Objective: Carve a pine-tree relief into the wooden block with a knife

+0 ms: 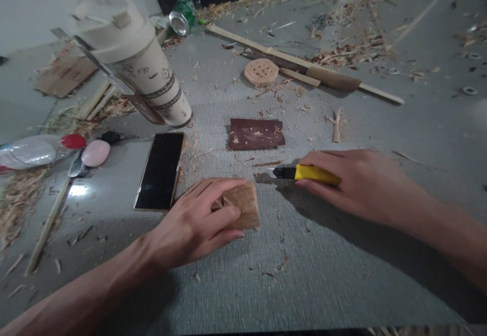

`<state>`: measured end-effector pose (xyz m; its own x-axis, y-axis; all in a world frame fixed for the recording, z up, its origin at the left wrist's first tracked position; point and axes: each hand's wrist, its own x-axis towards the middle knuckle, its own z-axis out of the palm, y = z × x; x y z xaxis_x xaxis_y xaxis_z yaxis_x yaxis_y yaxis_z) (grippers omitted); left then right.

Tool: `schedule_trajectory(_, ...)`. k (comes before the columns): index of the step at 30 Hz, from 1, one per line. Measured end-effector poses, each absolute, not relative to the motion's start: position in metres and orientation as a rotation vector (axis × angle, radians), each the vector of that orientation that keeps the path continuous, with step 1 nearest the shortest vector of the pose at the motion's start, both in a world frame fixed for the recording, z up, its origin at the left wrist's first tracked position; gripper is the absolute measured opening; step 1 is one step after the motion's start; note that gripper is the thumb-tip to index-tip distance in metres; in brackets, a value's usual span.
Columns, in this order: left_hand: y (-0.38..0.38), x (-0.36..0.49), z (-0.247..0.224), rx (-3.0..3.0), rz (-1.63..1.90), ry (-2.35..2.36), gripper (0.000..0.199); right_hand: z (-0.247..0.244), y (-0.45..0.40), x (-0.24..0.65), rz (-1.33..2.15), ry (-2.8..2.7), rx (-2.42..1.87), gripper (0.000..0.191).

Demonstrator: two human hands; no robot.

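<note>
My left hand [207, 219] is wrapped over a small wooden block [249, 205] on the grey tabletop, its fingers covering the block's left part. Some cut marks show between the fingers. In my right hand [348, 184] is a yellow and black utility knife [317, 174], held low above the table with its short blade pointing left, apart from the block. Beyond the two hands lies a dark red piece of sandpaper [256, 134], dusted with shavings. A black phone [160, 171] rests just left of my left hand.
A white tumbler [152, 72] stands at the back left, near a green can [182, 15]. A carved wooden disc [261, 72] and a long wooden stick [262, 47] lie at the back. Further left are a clear bottle [34, 152] and a pink egg-shaped thing [96, 153]. Wood shavings are scattered widely.
</note>
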<state>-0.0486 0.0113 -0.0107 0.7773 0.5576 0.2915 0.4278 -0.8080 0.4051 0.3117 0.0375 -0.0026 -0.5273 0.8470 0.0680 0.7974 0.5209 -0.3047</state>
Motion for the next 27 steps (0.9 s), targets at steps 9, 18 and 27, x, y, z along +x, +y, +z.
schedule_trajectory(9,0.0113,-0.0483,-0.0100,2.692,0.557,0.745,0.016,-0.0033,0.0373,0.3120,0.328,-2.559,-1.390,0.036)
schedule_trajectory(18,0.0111,-0.0478,-0.0117,2.707,0.576,0.744,0.018,-0.0029,0.0379,0.3115,0.327,-2.570,-1.405,0.037)
schedule_trajectory(27,0.0131,-0.0449,-0.0125,2.734,0.533,0.781,0.020,-0.0039,0.0377,0.3125,0.307,-2.569,-1.385,0.034)
